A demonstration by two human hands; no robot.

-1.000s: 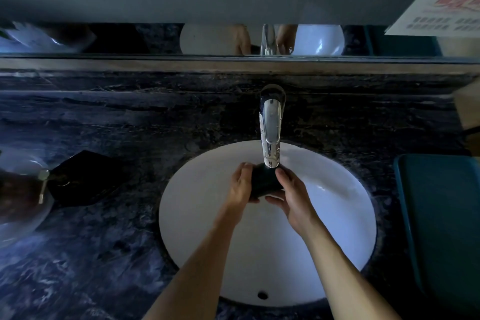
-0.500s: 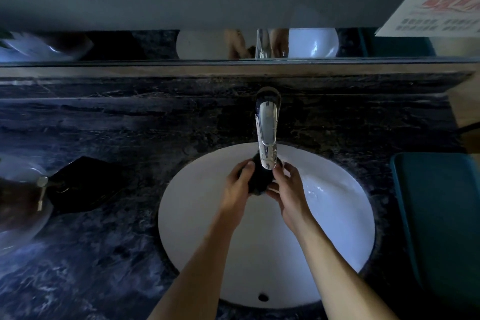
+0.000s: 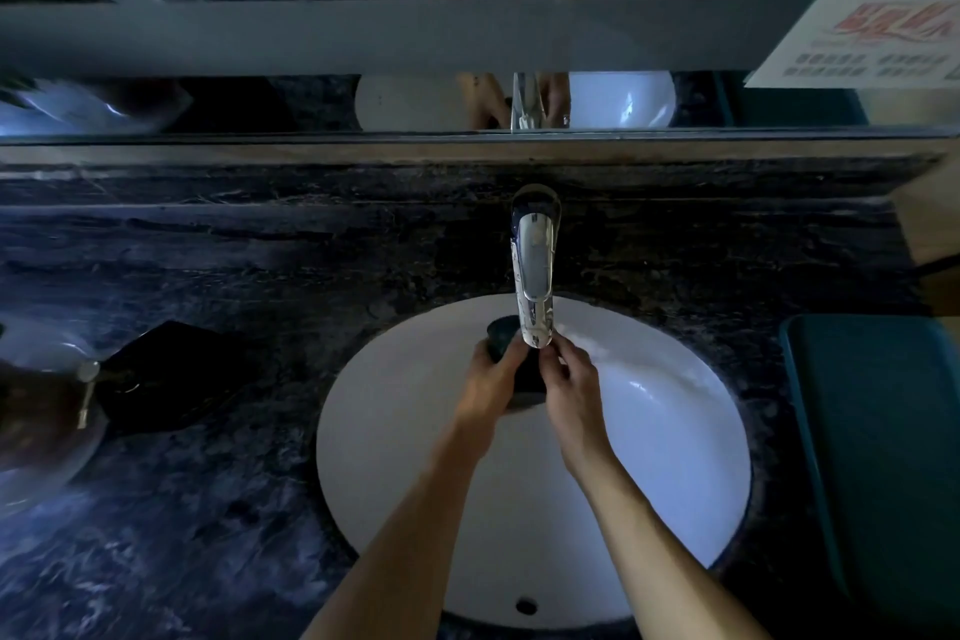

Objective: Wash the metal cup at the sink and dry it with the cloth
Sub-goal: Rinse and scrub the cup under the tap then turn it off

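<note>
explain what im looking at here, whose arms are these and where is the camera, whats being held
There is no machine here: these are a person's own bare arms, filmed by a wide-angle camera worn on the head, looking down. The left hand grips a dark cup under the chrome tap, above the white sink; the right hand touches the cup's other side. Around the basin is a dark marble counter, with a dark folded item on the left and a teal tray on the right. The strip above is a mirror.
</note>
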